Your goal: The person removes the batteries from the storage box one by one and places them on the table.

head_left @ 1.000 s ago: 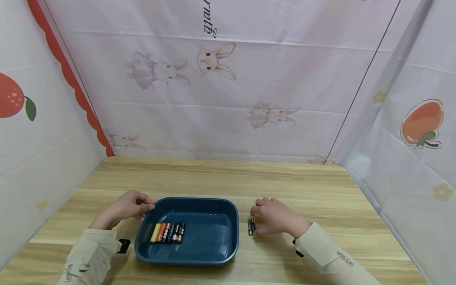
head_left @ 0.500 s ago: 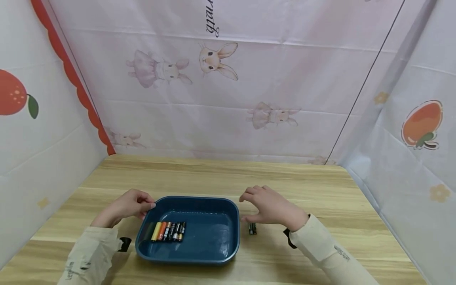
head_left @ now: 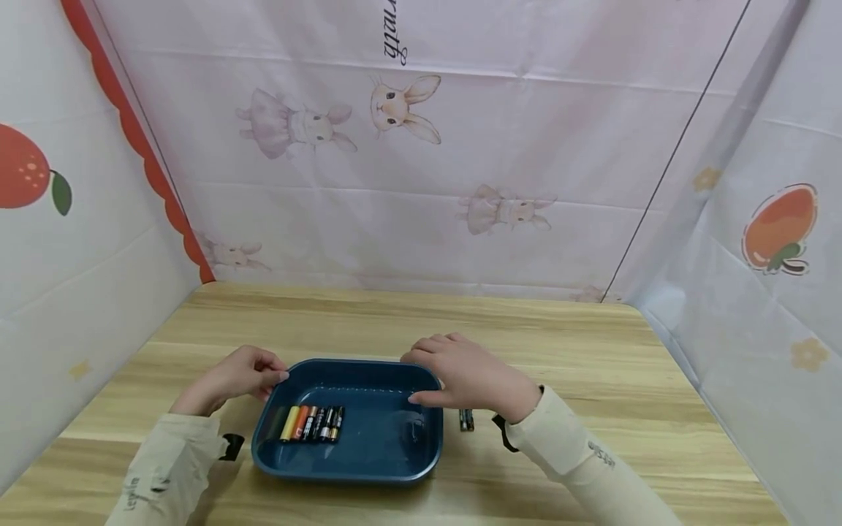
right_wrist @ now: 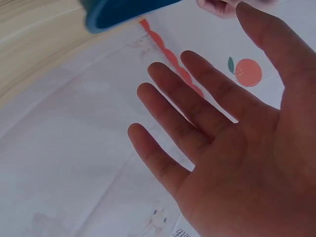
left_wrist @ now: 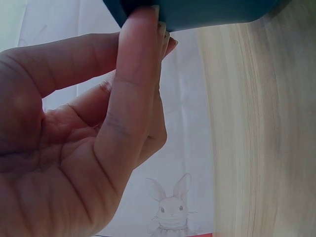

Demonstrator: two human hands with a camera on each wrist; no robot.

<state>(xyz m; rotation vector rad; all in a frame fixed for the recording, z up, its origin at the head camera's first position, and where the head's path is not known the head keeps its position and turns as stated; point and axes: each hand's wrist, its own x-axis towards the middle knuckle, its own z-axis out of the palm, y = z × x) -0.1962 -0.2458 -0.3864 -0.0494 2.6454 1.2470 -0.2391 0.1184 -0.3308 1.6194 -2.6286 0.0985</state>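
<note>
A dark blue tray [head_left: 378,431] sits on the wooden table, with a row of several batteries [head_left: 310,424] along its left side, yellow, orange and black. My left hand [head_left: 238,376] pinches the rim at its back left corner; in the left wrist view the thumb and fingertips meet at the blue edge. My right hand [head_left: 470,376] hovers over the back right corner, thumb above the tray's inside. Seen from the right wrist, the fingers [right_wrist: 173,89] are spread and hold nothing. Small dark batteries [head_left: 466,420] lie on the table right of the tray, below the right wrist.
The wooden table [head_left: 579,365] stretches behind and to the right of the tray. A printed rabbit cloth [head_left: 421,168] hangs at its back edge, and cloth walls with fruit prints stand on the left and right.
My right hand has moved left, from beside the small batteries to above the tray's right corner, its fingers opening out. Those batteries stay on the table. The left hand keeps its place.
</note>
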